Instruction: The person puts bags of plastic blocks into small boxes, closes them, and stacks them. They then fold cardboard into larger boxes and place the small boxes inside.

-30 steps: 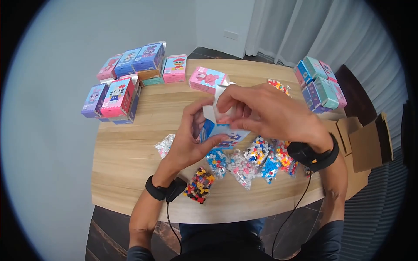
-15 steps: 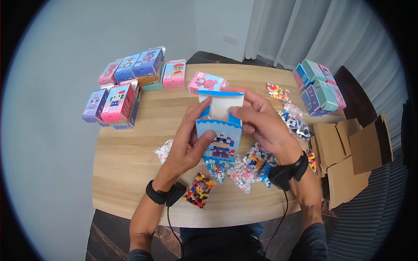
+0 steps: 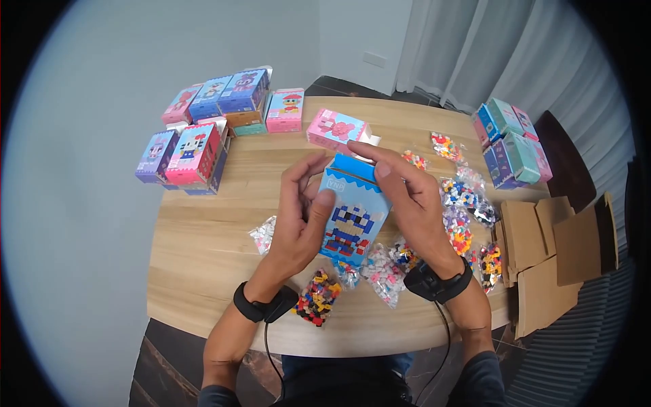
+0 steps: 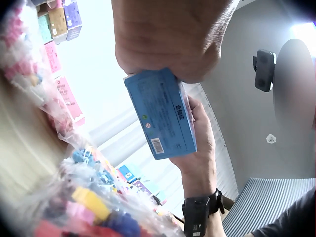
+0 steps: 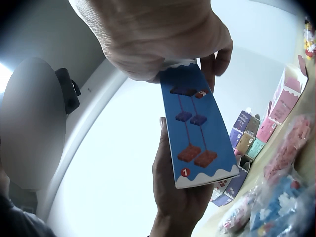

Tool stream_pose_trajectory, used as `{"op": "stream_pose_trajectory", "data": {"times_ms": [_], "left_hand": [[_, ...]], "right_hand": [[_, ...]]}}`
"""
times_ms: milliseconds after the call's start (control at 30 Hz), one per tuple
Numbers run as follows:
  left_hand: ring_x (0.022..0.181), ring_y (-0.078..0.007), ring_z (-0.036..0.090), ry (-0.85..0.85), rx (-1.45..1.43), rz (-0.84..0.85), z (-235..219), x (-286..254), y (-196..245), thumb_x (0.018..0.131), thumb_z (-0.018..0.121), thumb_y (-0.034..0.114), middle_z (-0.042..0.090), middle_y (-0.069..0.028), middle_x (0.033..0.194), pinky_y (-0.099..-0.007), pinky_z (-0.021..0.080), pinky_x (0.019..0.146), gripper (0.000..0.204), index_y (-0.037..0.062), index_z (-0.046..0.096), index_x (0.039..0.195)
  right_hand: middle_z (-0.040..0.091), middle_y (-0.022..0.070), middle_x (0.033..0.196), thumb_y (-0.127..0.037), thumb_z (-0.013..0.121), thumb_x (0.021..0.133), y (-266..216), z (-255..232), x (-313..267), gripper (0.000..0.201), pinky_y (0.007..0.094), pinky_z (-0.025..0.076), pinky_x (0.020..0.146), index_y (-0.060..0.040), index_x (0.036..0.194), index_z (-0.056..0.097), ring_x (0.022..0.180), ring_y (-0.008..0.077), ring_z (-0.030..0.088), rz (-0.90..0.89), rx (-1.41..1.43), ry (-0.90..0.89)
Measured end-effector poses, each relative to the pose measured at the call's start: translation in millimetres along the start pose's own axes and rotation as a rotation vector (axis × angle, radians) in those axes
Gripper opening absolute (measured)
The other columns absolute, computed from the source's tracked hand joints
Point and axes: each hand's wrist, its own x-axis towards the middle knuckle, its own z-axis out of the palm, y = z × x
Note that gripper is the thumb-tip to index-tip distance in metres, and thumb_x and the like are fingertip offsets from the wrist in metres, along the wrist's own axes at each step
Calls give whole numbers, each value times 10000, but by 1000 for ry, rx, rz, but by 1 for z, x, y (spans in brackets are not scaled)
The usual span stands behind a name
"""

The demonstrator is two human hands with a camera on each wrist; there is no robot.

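Observation:
A light-blue toy brick box [image 3: 354, 220] with a picture of a brick figure on its front is held up over the table. My left hand [image 3: 302, 214] grips its left side, thumb lying on the front. At the upper right corner my right hand [image 3: 415, 203] holds the box, thumb by the top flap [image 3: 354, 167] and index finger reaching over behind it. The flap is folded over the opening, with a narrow slit along the front edge. The left wrist view shows the blue box's end with a barcode [image 4: 157, 145]; assembly pictures [image 5: 192, 128] appear in the right wrist view.
Clear bags of colored bricks [image 3: 317, 298] lie below and right of the hands. Small boxes [image 3: 194, 152] are stacked at the left, more [image 3: 519, 142] at the right. A pink box [image 3: 333, 129] lies beyond the hands. An opened cardboard carton [image 3: 542, 285] stands at the right edge.
The box's white inner flaps stood open before; now the top flap is folded down over the opening. The box has turned and tilted, and the right hand has drawn back to its corner.

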Motion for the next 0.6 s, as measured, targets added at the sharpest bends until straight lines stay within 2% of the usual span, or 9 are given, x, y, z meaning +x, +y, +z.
{"op": "stream_pose_trajectory", "data": {"times_ms": [100,133,233,300,400,433,500,533,600], "left_hand": [[1312,-191,526,78,-81,-49,0,1,3,1114,495,226,528,-193,1442,-334,432,1077,471,16,361,1513],[1292,-194,533,90,-1,-25,0,2,7,1117,484,233,538,-177,1421,-334,432,1072,440,14,404,1491],[1252,-195,542,62,87,34,-7,4,4,1118,479,217,554,-150,1377,-333,436,1055,381,13,479,1440],[1232,-192,544,13,88,71,-10,4,0,1114,485,195,562,-138,1352,-332,440,1043,348,13,510,1411],[1190,-160,541,208,113,34,-5,2,-7,1102,507,164,564,-116,1321,-315,451,1015,311,22,518,1379],[1179,-148,540,290,109,14,-5,2,-12,1097,522,162,563,-110,1310,-307,456,1008,298,25,525,1362],[1129,-110,550,457,22,-50,-5,6,-10,1066,608,180,560,-85,1275,-261,483,927,290,36,529,1305],[1115,-116,566,503,-144,-178,-4,5,-4,1064,613,184,567,-88,1274,-257,493,896,305,47,509,1315],[1078,-143,596,510,-407,-284,0,2,3,1060,620,198,572,-101,1286,-303,524,879,356,48,467,1344]], "right_hand": [[692,128,1310,-257,514,1109,1,3,-4,381,309,504,987,-5,1360,650,1211,167,627,49,1,-95],[692,128,1310,-257,514,1109,4,3,-4,381,309,504,987,-5,1360,650,1211,167,627,52,4,-98],[642,180,1388,-235,541,1095,9,3,-1,356,341,512,1000,-15,1347,662,1242,237,626,-83,-37,-120],[597,202,1423,-214,603,1060,6,3,-3,363,345,516,989,-38,1375,642,1252,281,620,-215,-270,-125],[526,207,1477,-215,674,1012,3,9,-7,459,363,527,989,-71,1438,580,1266,305,614,-122,-324,50],[458,220,1515,-227,748,940,-3,14,-11,619,383,543,977,-60,1486,506,1301,339,583,-53,-283,68],[414,257,1533,-203,808,845,-4,23,-17,721,431,560,947,-31,1471,493,1282,393,555,-366,-704,102],[419,289,1514,-187,832,771,-15,23,-18,764,465,551,929,-8,1438,505,1308,445,508,-474,-843,11],[353,276,1587,-301,866,769,-13,31,-30,862,516,483,1016,-104,1517,485,1370,456,468,-318,-995,-76]]}}
